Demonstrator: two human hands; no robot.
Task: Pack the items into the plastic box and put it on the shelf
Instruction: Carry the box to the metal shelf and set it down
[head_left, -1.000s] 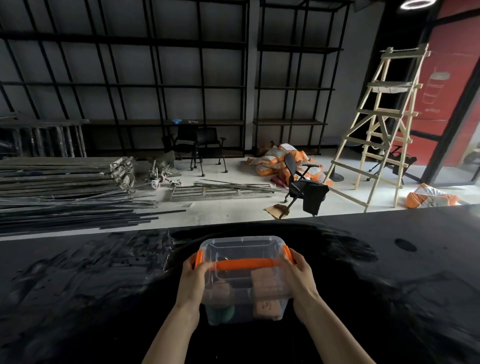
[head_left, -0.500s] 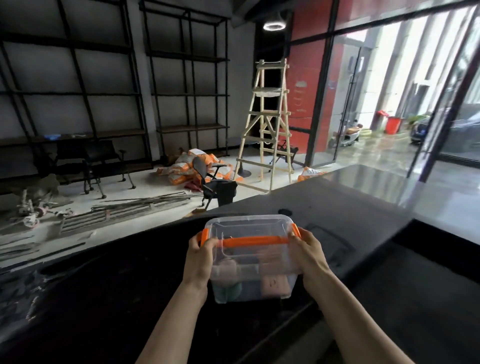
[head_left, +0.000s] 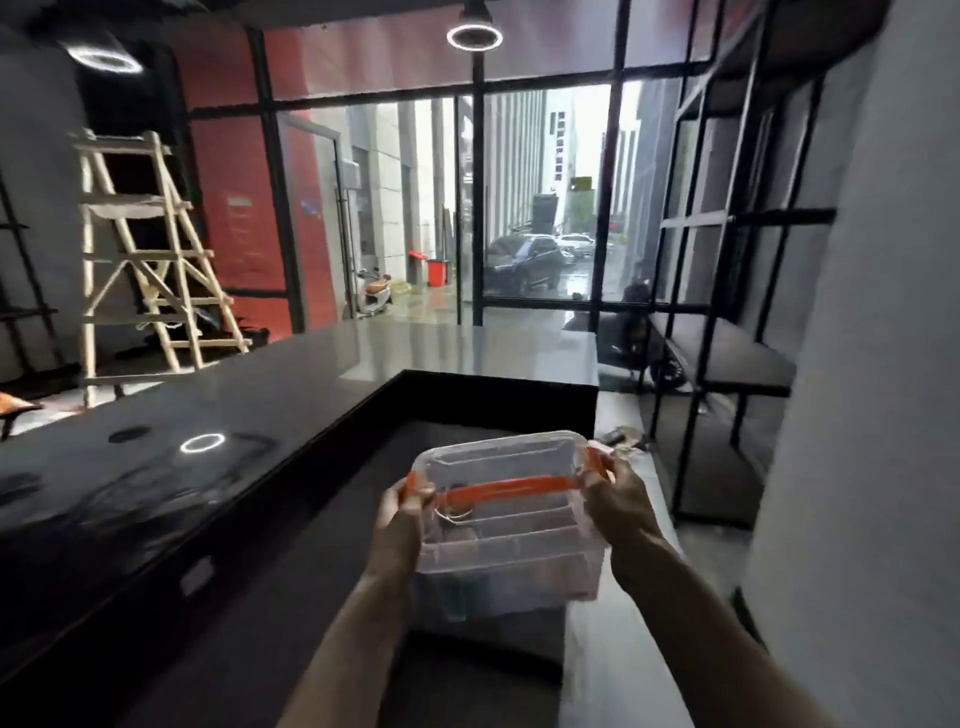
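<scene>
The clear plastic box (head_left: 511, 551) with a lid, orange side clips and an orange handle is held in the air in front of me, off the counter. My left hand (head_left: 402, 525) grips its left side and my right hand (head_left: 621, 512) grips its right side at the clip. Items show dimly through its walls, among them something dark green low on the left. A black metal shelf (head_left: 727, 358) stands ahead on the right, its dark boards bare.
A glossy black L-shaped counter (head_left: 218, 441) runs along my left and across ahead. A wooden ladder (head_left: 150, 260) stands at the left. A grey wall (head_left: 872, 364) closes the right side. Glass doors (head_left: 519, 208) face the street.
The box has been lifted off the counter and I have turned to the right with it. The view has swung from the ladder and back shelves to the glass doors and the right-hand shelf.
</scene>
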